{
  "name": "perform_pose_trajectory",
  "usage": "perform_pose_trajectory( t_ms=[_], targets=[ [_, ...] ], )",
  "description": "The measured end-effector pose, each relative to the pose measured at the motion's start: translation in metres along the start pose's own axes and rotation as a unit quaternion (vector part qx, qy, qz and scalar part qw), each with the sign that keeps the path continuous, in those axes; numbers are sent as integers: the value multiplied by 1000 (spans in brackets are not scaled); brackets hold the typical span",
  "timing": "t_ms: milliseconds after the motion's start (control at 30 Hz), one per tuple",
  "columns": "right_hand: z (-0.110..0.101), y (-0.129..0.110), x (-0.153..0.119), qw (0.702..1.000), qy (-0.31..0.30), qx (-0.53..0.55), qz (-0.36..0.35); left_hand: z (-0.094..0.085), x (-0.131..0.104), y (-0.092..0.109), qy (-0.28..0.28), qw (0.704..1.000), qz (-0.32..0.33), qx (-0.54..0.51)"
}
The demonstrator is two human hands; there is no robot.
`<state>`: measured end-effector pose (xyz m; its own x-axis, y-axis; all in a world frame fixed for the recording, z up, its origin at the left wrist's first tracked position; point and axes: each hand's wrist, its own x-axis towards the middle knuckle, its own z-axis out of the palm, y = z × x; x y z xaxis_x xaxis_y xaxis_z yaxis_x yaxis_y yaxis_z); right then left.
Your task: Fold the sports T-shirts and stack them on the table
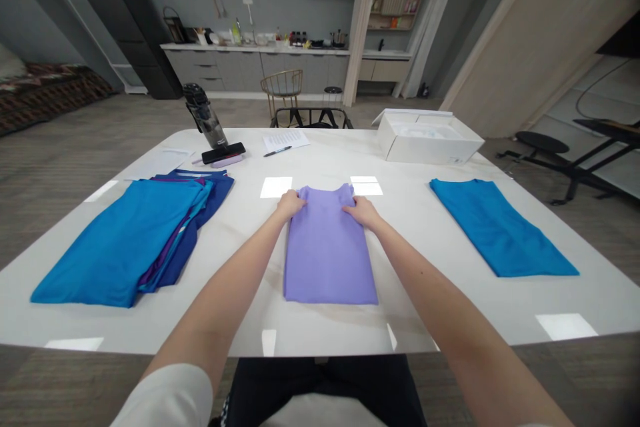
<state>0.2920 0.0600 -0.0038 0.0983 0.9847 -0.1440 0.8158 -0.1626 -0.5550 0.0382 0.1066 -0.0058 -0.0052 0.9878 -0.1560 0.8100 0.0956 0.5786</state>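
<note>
A folded lavender T-shirt (330,247) lies flat on the white table in front of me, its neckline at the far end. My left hand (289,205) grips its left edge near the top, the thumb on the cloth. On the opposite edge, at about the same height, my right hand (365,212) holds the shirt with its thumb over the fabric. The fingertips under the cloth are hidden. To the left is a pile of shirts, a bright blue shirt (120,240) on top of dark blue and purple ones. One folded blue shirt (503,227) lies alone on the right.
The white table (420,307) carries an open white box (430,139) at the back right. Printed paper (287,139) and a pen (278,151) lie at the back middle. A black bottle (206,117) stands behind a dark flat object (223,153) at the back left. Chairs stand beyond.
</note>
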Motion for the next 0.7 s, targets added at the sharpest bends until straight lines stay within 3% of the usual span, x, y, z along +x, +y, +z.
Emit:
perform_pose_trajectory(
  t_ms=[167,333,533,700],
  targets=[
    [-7,3,-19,974,96,178,-106,-5,-24,21,108,985,95,-94],
    [-41,11,-47,936,172,276,-134,-25,-51,58,159,951,178,-199],
    [-110,25,-87,884,233,379,-143,-42,-91,143,135,898,310,-281],
    [-183,59,-136,860,340,355,-137,-33,-123,227,102,849,387,-345]
  ],
)
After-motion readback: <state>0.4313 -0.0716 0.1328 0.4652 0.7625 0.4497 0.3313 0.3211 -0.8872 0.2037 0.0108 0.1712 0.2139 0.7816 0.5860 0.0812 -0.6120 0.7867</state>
